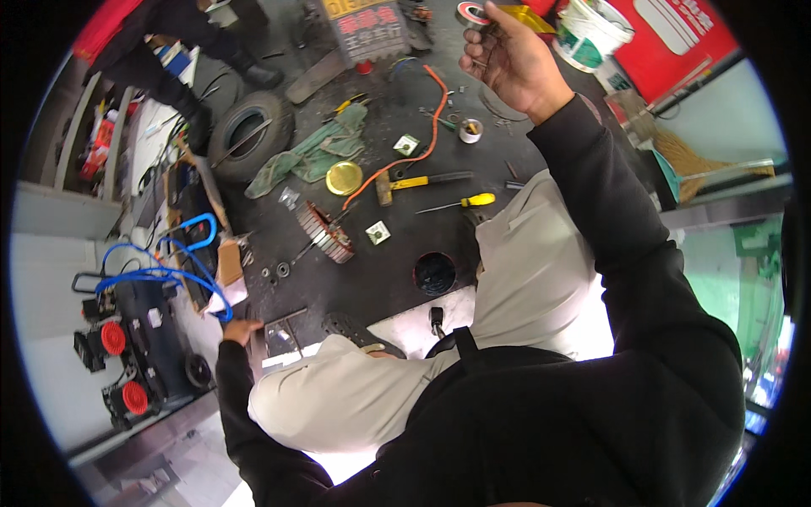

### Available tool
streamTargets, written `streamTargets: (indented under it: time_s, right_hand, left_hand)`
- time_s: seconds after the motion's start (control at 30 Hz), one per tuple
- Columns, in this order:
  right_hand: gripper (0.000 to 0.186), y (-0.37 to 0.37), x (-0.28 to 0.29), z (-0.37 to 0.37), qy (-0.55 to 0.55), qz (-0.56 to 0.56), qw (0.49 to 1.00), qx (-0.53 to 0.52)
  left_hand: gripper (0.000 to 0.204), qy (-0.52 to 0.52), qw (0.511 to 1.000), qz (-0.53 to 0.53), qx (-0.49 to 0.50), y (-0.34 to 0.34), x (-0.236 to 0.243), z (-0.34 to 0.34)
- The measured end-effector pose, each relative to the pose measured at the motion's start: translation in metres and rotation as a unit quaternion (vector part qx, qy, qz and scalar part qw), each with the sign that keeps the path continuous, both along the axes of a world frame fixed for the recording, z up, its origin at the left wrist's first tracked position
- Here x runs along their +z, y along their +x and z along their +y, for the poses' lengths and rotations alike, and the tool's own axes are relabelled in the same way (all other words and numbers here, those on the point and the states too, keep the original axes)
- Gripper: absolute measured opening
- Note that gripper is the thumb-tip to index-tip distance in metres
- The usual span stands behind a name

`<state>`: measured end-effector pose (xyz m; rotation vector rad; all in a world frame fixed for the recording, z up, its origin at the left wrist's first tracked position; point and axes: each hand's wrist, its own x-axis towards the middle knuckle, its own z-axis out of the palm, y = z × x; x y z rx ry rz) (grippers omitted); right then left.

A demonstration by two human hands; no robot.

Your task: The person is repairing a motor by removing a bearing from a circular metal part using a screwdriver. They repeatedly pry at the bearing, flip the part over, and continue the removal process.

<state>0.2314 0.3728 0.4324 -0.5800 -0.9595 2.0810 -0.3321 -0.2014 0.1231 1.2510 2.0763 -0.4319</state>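
Observation:
High on the right, my right hand grips a small ring-shaped part with a red band, like a bearing. My left hand is low at the left beside a thin metal tool; whether it holds it is unclear. On the dark mat lie a copper-wound stator with an orange cable, a hammer, a yellow screwdriver, a gold lid, a green rag and a dark round tub.
Another person's legs stand at upper left beside a tyre. Blue hoses and black machines line the left side. A white bucket, a broom and my own light-trousered legs occupy the right.

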Motion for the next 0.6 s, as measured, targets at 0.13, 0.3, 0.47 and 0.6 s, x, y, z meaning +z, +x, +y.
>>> streamTargets:
  time_s: [0.13,0.3,0.47,0.6]
  right_hand:
    - [0.04,0.044,-0.004,0.025,0.012,0.007,0.992,-0.124]
    - [0.033,0.105,-0.022,0.052,0.041,-0.08,0.963,-0.256]
    - [0.032,0.139,-0.032,0.068,0.005,-0.067,0.962,-0.265]
    - [0.034,0.151,-0.021,0.087,-0.02,0.021,0.952,-0.304]
  left_hand:
    - [0.032,-0.001,0.999,0.046,0.015,-0.005,-0.105,-0.047]
    - [0.059,0.069,0.877,0.245,0.407,0.044,-0.129,-0.035]
    - [0.086,0.099,0.8,0.288,0.517,0.09,-0.121,-0.013]
    - [0.084,0.072,0.862,0.202,0.459,0.081,-0.14,-0.025]
